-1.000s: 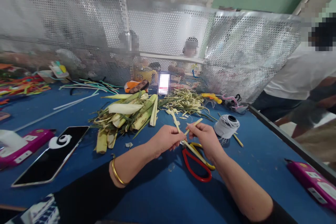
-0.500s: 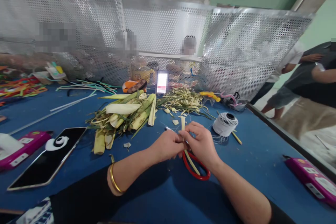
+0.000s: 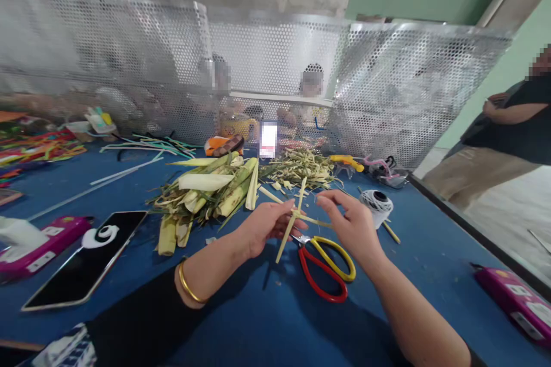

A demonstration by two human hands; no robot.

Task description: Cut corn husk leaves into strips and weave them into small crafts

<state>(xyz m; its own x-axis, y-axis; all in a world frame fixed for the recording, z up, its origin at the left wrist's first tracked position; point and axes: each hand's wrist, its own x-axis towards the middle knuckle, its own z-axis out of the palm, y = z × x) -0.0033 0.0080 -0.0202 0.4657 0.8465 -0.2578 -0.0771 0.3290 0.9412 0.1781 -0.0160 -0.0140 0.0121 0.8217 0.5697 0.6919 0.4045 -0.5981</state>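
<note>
My left hand (image 3: pixel 269 223) is closed on a small cross of pale corn husk strips (image 3: pixel 296 214), holding it at the middle where the strips overlap. The arms of the cross stick out on several sides. Just right of it is my right hand (image 3: pixel 355 226), thumb and forefinger pinched together; anything between them is too small to make out. One strip end reaches close under its fingers. Scissors (image 3: pixel 322 275) with one red and one yellow handle lie below the hands, the blades partly hidden by the left fingers.
A heap of corn husks (image 3: pixel 206 195) lies left of centre, with shredded husk pieces (image 3: pixel 303 167) behind. A white thread spool (image 3: pixel 377 206) stands at right. A tablet (image 3: pixel 86 264) and magenta power strip (image 3: pixel 47 243) lie left. Perforated metal screens (image 3: pixel 275 51) line the back.
My hands have moved apart, and the right one has shifted right off the strips. The husk cross has turned into clear view, and the scissors below show both handles.
</note>
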